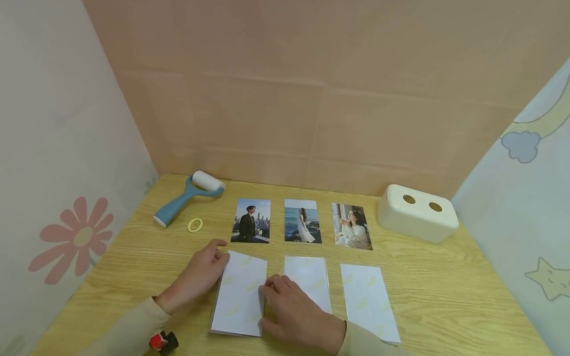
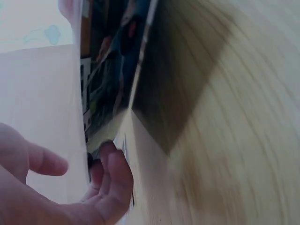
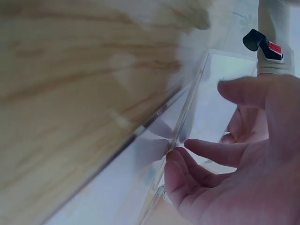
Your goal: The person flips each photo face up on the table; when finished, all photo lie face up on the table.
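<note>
My left hand (image 1: 202, 267) holds the upper left edge of a clear-edged photo frame (image 1: 240, 296), whose top face is white with faint yellow marks. At the frame's right edge my right hand (image 1: 291, 314) grips with curled fingers; its fingertips (image 3: 176, 157) meet the clear rim in the right wrist view. In the left wrist view the frame's glossy face (image 2: 108, 61) appears dark, and the curled fingers lie at its edge. A second white frame (image 1: 307, 277) lies partly hidden behind my right hand. Farther right is a third (image 1: 367, 296).
Behind the frames lie three photo prints: a person in a suit (image 1: 251, 222), a person by the sea (image 1: 303, 222) and a seated person (image 1: 352, 227). A blue-handled roller (image 1: 178, 205) and a yellow ring (image 1: 195, 225) are left; a white box with two holes (image 1: 416, 215) stands right.
</note>
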The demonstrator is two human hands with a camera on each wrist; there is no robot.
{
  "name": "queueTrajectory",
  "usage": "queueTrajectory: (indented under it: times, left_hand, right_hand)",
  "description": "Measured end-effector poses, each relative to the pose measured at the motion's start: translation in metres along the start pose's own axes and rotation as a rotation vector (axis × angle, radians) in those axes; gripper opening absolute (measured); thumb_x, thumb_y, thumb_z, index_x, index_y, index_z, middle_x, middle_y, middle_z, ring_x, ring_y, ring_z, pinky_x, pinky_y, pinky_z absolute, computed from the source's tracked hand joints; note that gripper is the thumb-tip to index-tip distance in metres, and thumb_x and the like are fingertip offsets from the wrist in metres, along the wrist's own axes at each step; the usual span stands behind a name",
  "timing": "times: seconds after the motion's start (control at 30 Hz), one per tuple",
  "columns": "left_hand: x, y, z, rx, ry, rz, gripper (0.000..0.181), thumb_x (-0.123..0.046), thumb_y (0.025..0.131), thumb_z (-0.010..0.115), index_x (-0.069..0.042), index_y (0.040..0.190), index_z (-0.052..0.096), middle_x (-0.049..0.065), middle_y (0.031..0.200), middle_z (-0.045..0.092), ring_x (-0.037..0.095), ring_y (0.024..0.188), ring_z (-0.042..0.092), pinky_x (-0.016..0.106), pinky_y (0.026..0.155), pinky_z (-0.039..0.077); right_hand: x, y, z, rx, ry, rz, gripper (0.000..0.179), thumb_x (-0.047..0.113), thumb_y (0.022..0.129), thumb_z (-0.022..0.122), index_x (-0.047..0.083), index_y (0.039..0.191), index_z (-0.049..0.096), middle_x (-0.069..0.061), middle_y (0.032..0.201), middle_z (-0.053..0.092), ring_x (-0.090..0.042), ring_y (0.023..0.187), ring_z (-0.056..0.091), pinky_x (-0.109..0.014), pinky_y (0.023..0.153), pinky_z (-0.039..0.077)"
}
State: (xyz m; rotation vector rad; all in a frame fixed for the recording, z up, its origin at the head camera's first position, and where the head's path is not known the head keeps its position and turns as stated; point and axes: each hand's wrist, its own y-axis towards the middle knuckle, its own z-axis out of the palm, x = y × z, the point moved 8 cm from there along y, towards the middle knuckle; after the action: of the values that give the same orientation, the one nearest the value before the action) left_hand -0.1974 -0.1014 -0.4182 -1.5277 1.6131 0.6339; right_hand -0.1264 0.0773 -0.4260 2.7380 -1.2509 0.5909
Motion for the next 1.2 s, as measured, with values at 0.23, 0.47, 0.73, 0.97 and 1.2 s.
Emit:
queueTrajectory:
  times: [0.23,0.47,0.73,0.97,1.2]
  left_hand:
    - [-0.003,-0.005,0.007,0.051,-0.330,-0.081,0.040,-0.019,0.108,0.039,0.013,0.127,0.053,0.014,0.095,0.064,0.021,0.077,0.064,0.038,0.069,0.056]
    - [-0.011,-0.010,0.019,0.218,-0.583,-0.059,0.051,-0.027,0.112,0.027,0.017,0.124,0.051,0.014,0.095,0.066,0.022,0.080,0.069,0.038,0.071,0.058]
    - [-0.025,-0.017,0.030,0.359,-0.691,-0.006,0.059,-0.035,0.112,0.026,0.018,0.134,0.043,0.019,0.106,0.067,0.031,0.095,0.070,0.045,0.079,0.058]
    - [-0.027,-0.018,0.034,0.374,-0.663,-0.007,0.059,-0.035,0.112,0.028,0.017,0.136,0.044,0.019,0.109,0.065,0.035,0.102,0.067,0.044,0.082,0.057]
    - [-0.022,-0.017,0.028,0.278,-0.559,-0.011,0.049,-0.028,0.111,0.034,0.011,0.135,0.050,0.017,0.110,0.064,0.030,0.101,0.065,0.042,0.081,0.056]
  right_hand:
    - [0.001,0.002,-0.004,-0.023,0.143,0.001,0.046,0.039,0.103,0.058,0.006,0.135,0.061,-0.002,0.134,0.054,-0.012,0.120,0.051,-0.032,0.102,0.045]
    - [0.000,0.004,-0.010,-0.032,0.454,0.064,0.044,0.041,0.109,0.040,0.009,0.134,0.059,0.003,0.131,0.059,-0.010,0.119,0.054,-0.035,0.101,0.046]
    - [-0.001,0.002,-0.022,-0.042,0.782,0.122,0.044,0.040,0.111,0.035,0.012,0.134,0.060,0.001,0.115,0.066,-0.012,0.097,0.063,-0.031,0.083,0.051]
    - [-0.007,0.002,-0.030,-0.119,0.833,0.180,0.036,0.039,0.109,0.043,0.007,0.107,0.058,-0.001,0.068,0.045,-0.012,0.053,0.037,-0.027,0.053,0.035]
    - [-0.015,0.000,-0.036,-0.215,0.847,0.252,0.022,0.020,0.105,0.053,-0.001,0.112,0.054,0.000,0.066,0.042,-0.012,0.051,0.038,-0.028,0.051,0.035]
